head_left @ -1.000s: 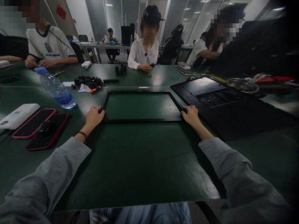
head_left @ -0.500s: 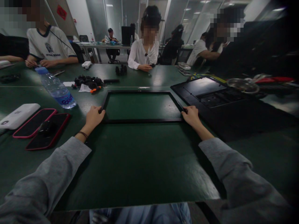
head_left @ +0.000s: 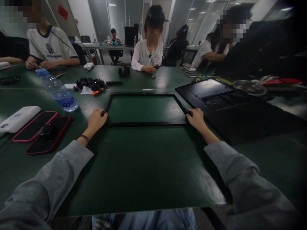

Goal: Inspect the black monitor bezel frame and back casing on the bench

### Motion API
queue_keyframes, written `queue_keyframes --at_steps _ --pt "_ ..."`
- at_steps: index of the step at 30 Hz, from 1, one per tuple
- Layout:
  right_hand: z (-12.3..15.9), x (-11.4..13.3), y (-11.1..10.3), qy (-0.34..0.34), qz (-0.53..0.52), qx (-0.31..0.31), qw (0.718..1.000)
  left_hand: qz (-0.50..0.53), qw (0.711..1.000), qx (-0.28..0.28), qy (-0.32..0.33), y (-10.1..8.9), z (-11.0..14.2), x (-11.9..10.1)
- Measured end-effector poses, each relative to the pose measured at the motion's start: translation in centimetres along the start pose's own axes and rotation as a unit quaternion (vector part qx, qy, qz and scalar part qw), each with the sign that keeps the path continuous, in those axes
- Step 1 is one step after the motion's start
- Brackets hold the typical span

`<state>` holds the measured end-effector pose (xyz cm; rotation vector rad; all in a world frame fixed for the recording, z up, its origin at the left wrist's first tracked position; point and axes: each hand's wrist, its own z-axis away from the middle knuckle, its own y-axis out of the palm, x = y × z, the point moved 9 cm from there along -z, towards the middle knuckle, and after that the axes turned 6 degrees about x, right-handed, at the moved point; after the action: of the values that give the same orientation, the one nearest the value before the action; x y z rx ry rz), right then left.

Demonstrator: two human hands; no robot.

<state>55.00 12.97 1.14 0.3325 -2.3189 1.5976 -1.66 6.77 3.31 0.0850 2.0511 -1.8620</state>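
Note:
A thin black rectangular frame (head_left: 145,123) lies flat on the green table (head_left: 144,159) in front of me. My left hand (head_left: 96,119) grips the frame's near left corner with curled fingers. At the near right corner my right hand (head_left: 197,118) holds the frame the same way. Both arms wear grey sleeves, and a dark band circles my left wrist.
A plastic water bottle (head_left: 57,91) lies left of the frame. Two phones in red cases (head_left: 49,134) and a white device (head_left: 19,118) sit at far left. A black laptop base (head_left: 216,95) is on the right. Small black parts (head_left: 91,83) lie beyond. Several people sit around the table.

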Motion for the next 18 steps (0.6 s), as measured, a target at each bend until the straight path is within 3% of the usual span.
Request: queue_keyframes --at_steps 18 --pt "-0.01 -0.23 0.20 -0.006 0.006 -0.005 1.000 -0.005 1.000 0.003 0.007 0.00 -0.02 -0.14"
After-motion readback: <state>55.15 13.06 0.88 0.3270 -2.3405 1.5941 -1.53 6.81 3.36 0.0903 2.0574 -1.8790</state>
